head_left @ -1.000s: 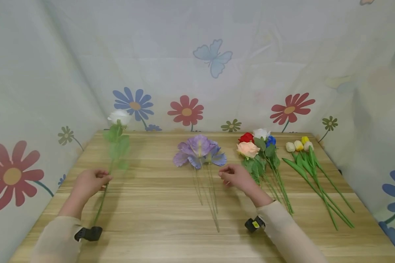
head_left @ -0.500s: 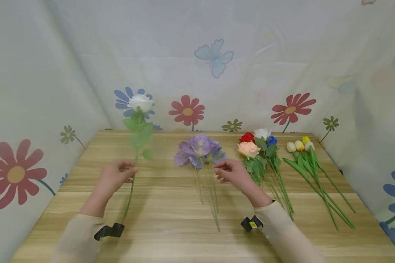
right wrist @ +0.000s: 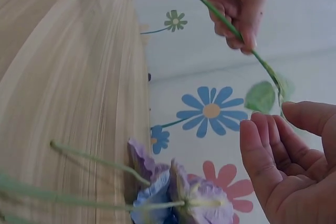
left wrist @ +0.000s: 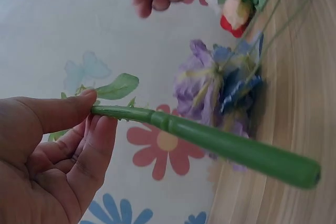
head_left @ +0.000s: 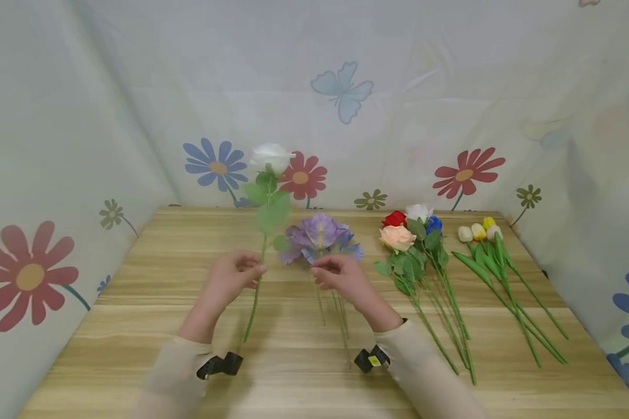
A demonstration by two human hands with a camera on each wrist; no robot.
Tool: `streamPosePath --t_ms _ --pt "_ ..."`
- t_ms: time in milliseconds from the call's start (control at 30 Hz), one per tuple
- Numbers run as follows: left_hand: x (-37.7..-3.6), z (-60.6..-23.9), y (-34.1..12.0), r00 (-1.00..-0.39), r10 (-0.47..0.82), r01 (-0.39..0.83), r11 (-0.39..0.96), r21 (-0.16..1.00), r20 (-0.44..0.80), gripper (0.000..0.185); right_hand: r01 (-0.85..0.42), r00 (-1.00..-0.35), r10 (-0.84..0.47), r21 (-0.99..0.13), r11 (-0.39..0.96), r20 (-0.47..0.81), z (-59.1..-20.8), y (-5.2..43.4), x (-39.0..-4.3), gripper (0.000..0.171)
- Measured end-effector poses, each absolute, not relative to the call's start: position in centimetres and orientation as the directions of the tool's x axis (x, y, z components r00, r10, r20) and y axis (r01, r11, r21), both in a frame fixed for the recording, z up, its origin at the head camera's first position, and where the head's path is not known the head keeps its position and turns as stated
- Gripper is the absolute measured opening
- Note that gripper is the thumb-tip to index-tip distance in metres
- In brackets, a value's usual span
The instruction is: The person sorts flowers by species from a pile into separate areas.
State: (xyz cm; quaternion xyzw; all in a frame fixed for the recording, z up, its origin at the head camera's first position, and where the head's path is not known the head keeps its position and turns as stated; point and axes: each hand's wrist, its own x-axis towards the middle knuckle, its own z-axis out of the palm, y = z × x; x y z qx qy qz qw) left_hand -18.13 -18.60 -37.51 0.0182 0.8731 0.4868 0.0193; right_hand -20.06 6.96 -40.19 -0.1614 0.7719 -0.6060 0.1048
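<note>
My left hand (head_left: pixel 236 276) pinches the green stem of a white rose (head_left: pixel 270 158) between thumb and fingers. The rose stands nearly upright above the table. In the left wrist view the thick cut end of the stem (left wrist: pixel 231 145) points toward the table. My right hand (head_left: pixel 340 276) holds nothing, its fingers loosely bent. It hovers over the stems of the purple and blue flowers (head_left: pixel 320 230), to the right of the rose stem. In the right wrist view a leaf (right wrist: pixel 260 97) of the rose shows just beyond the right thumb and fingertips (right wrist: pixel 252 127).
Right of the purple flowers lie a peach rose (head_left: pixel 397 237), a red rose (head_left: pixel 394 219), another white rose (head_left: pixel 418 212) and a blue rose (head_left: pixel 434 223). Several pale and yellow tulips (head_left: pixel 479 233) lie farther right. A flower-printed cloth (head_left: pixel 230 75) surrounds the wooden table (head_left: pixel 162 244).
My left hand has carried the white rose from the left side toward the middle. My right hand has shifted left, over the purple flowers' stems, so the two hands are closer together.
</note>
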Motion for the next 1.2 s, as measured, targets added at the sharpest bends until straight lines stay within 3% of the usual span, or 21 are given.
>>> streamPosePath --t_ms 567,933,1200 --pt "-18.7 -37.5 -12.2 -0.995 0.074 0.087 0.37 0.925 0.064 0.024 -0.109 -0.961 -0.266 -0.989 0.104 0.078 -38.4 3.8 -19.7 0.034" --pt "-18.8 -38.1 -10.5 -0.995 0.054 0.101 0.405 0.909 0.086 0.022 -0.134 -0.971 -0.219 -0.979 0.152 0.099 -38.6 5.0 -19.8 0.027" --pt "-18.6 -37.5 -11.2 -0.991 0.106 0.123 0.492 0.862 0.081 0.033 -0.115 -0.978 -0.195 -0.969 0.218 0.072 -38.6 7.1 -20.3 0.029"
